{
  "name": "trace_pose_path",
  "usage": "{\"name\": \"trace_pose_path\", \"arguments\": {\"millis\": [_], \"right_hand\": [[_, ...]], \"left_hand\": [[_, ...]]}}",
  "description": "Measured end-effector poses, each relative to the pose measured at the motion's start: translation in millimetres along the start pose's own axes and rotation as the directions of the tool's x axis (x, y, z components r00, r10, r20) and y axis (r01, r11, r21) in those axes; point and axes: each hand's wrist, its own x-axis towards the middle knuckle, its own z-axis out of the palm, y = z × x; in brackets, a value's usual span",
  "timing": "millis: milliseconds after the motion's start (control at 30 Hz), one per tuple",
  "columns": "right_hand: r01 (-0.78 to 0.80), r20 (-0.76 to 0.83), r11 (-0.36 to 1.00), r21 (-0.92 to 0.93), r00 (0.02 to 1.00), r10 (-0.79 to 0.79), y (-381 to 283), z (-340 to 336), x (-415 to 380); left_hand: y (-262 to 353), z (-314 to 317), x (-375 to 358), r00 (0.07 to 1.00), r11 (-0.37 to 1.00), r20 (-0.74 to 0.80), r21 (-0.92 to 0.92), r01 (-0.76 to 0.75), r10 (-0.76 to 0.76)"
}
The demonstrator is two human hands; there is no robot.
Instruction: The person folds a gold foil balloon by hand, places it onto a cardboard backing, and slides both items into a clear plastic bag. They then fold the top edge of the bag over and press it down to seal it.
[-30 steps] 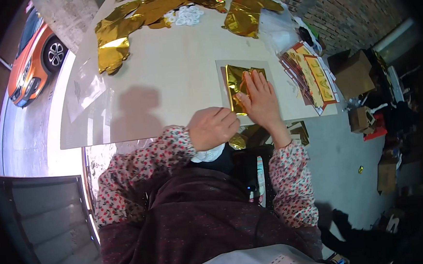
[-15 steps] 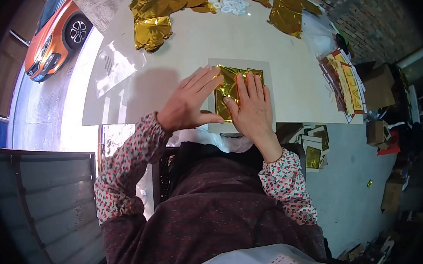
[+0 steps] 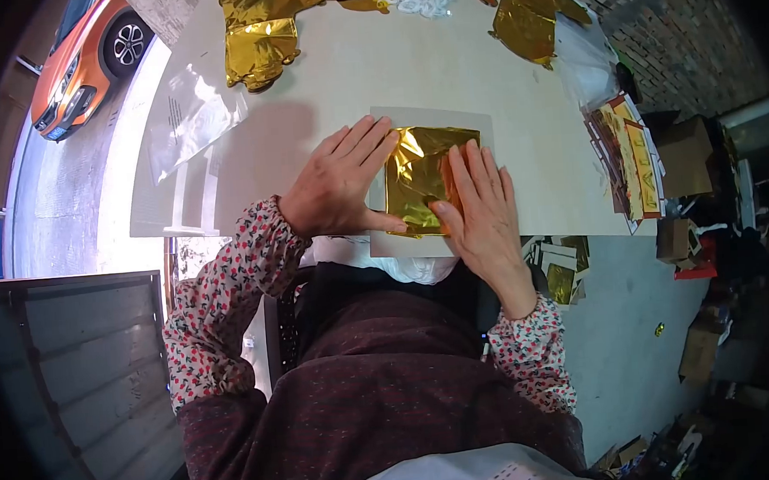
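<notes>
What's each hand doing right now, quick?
Left hand: open, fingers spread at the gold foil square's left edge.
Right hand: open, laid over the foil's right side, grasping nothing.

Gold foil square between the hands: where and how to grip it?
Probably pinch the far edge of the gold foil square, coming in low from the far side, fingers nearly level. It lies flat on the grey sheet, and that edge is uncovered; the left hand is at its left edge, the right hand over its right part.
</notes>
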Motion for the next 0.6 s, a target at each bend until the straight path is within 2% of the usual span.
{"name": "trace_pose_path", "arguments": {"millis": [167,367,467,567,600], "right_hand": [[0.030,0.065,0.999,-0.014,0.997,-0.029,9.9,-4.5,-5.6],[0.040,0.056,0.998,-0.040,0.998,-0.037,11.3,-2.4,-6.7],[0.042,0.056,0.998,-0.055,0.998,-0.039,10.7,-2.2,-6.4],[0.044,0.054,0.997,-0.066,0.998,-0.041,10.7,-1.8,-7.1],[0.047,0.057,0.997,-0.061,0.997,-0.044,10.5,-2.7,-6.7]], "left_hand": [[0.8,0.2,1.2,1.000,1.000,0.024,0.006,0.003,-0.003],[2.8,-1.7,5.0,1.000,0.999,0.017,0.044,-0.008,0.007],[7.9,-14.9,16.8,0.989,0.990,0.058,0.031,-0.138,0.136],[8.5,-12.7,22.8,0.939,0.947,0.120,-0.034,-0.321,0.322],[7.0,-11.6,21.9,0.948,0.952,0.107,-0.084,-0.293,0.301]]}}
